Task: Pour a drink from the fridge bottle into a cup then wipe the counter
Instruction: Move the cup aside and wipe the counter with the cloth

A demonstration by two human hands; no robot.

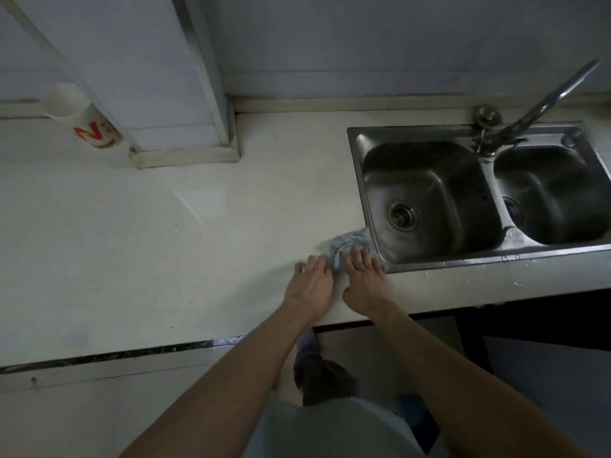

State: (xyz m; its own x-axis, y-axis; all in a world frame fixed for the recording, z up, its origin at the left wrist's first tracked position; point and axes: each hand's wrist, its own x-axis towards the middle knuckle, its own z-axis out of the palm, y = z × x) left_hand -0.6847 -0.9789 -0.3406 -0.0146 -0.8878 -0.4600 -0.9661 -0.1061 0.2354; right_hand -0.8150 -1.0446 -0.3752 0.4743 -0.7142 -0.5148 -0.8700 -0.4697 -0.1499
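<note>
The crumpled blue cloth (pixel 351 245) lies on the pale bench (pixel 165 259), right against the front-left corner of the steel sink (pixel 370 133), a little toward 4 o'clock from the middle of your view. Your right hand (pixel 363 280) comes in from 6 o'clock of the cloth and presses on it with straight, spread fingers, so that grip is released, flat on the fabric rather than clenched around it. Your left hand (pixel 310 285) sits at the cloth's 8 o'clock, palm down on the bench, its grip also released; its fingertips reach the cloth's left edge, though you cannot tell whether they touch it. At 2 o'clock of the cloth is the sink's left basin with its round drain (pixel 403 215), and the tap (pixel 542 100) rises beyond, between the two basins. Far off at 10 o'clock, a white cup (pixel 82 119) with a red and yellow mark stands on the bench just beside a white column (pixel 148 77).
</note>
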